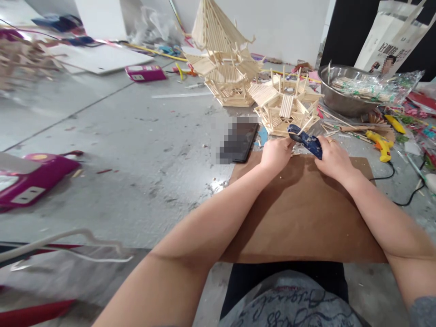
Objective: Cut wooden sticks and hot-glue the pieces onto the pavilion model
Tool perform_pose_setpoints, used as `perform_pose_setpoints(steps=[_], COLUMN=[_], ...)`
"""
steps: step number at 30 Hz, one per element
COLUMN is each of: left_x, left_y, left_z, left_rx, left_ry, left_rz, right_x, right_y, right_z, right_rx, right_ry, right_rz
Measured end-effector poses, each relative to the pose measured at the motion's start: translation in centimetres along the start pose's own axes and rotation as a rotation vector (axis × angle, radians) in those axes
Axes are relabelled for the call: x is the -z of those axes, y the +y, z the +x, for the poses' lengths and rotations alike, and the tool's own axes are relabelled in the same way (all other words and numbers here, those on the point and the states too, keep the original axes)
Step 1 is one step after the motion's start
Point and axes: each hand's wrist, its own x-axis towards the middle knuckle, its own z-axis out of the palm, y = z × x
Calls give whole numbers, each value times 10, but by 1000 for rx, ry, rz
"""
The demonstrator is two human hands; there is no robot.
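My right hand (pixel 332 156) is wrapped round a dark blue hand tool (pixel 309 143) with pale specks on it. Its exact kind is unclear. My left hand (pixel 277 154) is closed, with its fingertips close to the tool's far end; what they pinch is hidden. Just beyond both hands stands a small open-topped pavilion model (pixel 287 106) of thin wooden sticks. Behind it to the left rises a taller stick pagoda (pixel 226 68) with a pointed roof. Under my forearms lies a brown board (pixel 303 213) at the table's front edge.
A dark phone (pixel 243 141) lies left of my hands. To the right are a yellow glue gun (pixel 381 144) with a black cord and a metal bowl (pixel 329 93) of bagged sticks. Purple power strips (pixel 146 73) and a white paper bag (pixel 383 41) stand farther off.
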Motion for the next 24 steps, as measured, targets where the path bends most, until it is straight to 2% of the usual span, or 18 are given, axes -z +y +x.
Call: perform_pose_setpoints(steps=[11,24], left_x=[0,-2], left_y=[-1,0], left_z=[-1,-2], left_rx=[-56,-76], left_ry=[-29,-13], left_rz=[88,68], right_x=[-1,-2], right_y=[-1,1], right_z=[0,1], right_rx=[-14,-86], right_ry=[1,-60], right_rz=[-16,19])
